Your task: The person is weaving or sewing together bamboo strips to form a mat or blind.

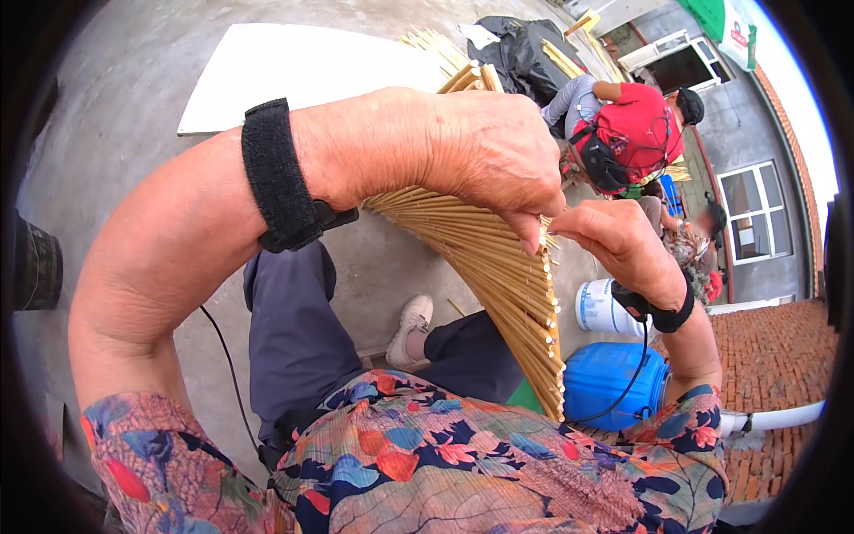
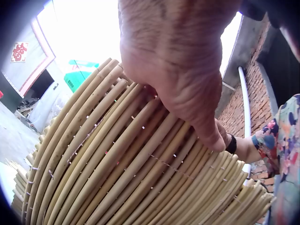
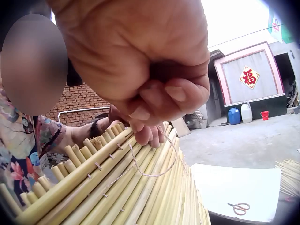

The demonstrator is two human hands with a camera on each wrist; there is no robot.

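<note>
Head view: stalk mat (image 1: 498, 276), fanned and curving, slants below both hands toward the person's lap; its upper part is covered by the left forearm. Left hand (image 1: 494, 151) at the mat's top edge, thumb down on the stalk ends, most fingers out of sight. Right hand (image 1: 618, 245) comes in from the other side, fingers bent, tips close to the left thumb; too small to tell what they pinch. White board (image 1: 294, 80) beyond, partly behind the left arm. Blue barrel (image 1: 614, 383) beside the right forearm, partly covered; white bucket (image 1: 596, 307) half hidden behind the right wrist. Person in red (image 1: 636, 129) bent over farther off, work not readable.

Left wrist view: left grip pinches the mat, thumb along the stalks, other fingers hidden behind the hand. Thread (image 2: 165, 163) crosses the stalks; mat cut off at the bottom. Right hand mostly blocked, only wrist and sleeve clear.

Right wrist view: right grip curled in, several fingertips tucked toward the palm; cannot tell if it pinches the thread, which loops loose over the mat just below. Scissors (image 3: 239, 207) lie on the board.
</note>
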